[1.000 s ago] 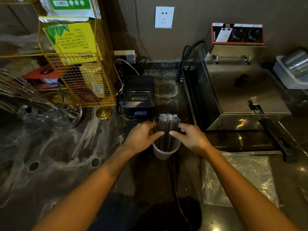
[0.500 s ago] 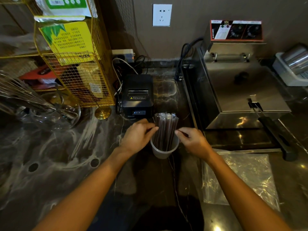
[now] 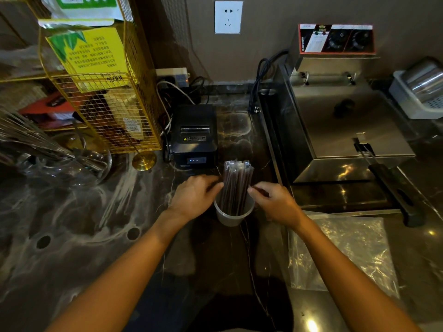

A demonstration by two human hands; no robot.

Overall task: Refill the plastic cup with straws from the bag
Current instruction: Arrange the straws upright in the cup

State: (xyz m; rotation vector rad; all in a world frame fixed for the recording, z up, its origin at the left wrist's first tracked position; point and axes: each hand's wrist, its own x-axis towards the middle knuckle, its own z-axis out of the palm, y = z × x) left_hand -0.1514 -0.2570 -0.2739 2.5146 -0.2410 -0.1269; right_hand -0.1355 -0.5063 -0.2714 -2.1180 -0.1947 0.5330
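A translucent plastic cup [image 3: 233, 219] stands on the dark marble counter, in front of the black printer. A bundle of dark wrapped straws [image 3: 236, 185] stands upright in it, reaching well above the rim. My left hand [image 3: 195, 197] is on the bundle's left side, its curled fingers touching the straws just above the rim. My right hand [image 3: 275, 202] is on the right side, with its fingertips pinched against the bundle. The clear plastic bag [image 3: 342, 252] lies flat on the counter to the right of my right forearm.
A black receipt printer [image 3: 194, 137] sits right behind the cup. The steel fryer [image 3: 335, 130] and its long black handle [image 3: 393, 185] fill the right. At left stand a yellow wire rack [image 3: 107, 104] and a glass bowl with a whisk [image 3: 60, 161].
Both hands have loosened from wrapping the bundle to touching its sides with the fingertips. The straws now stand straighter in the cup.
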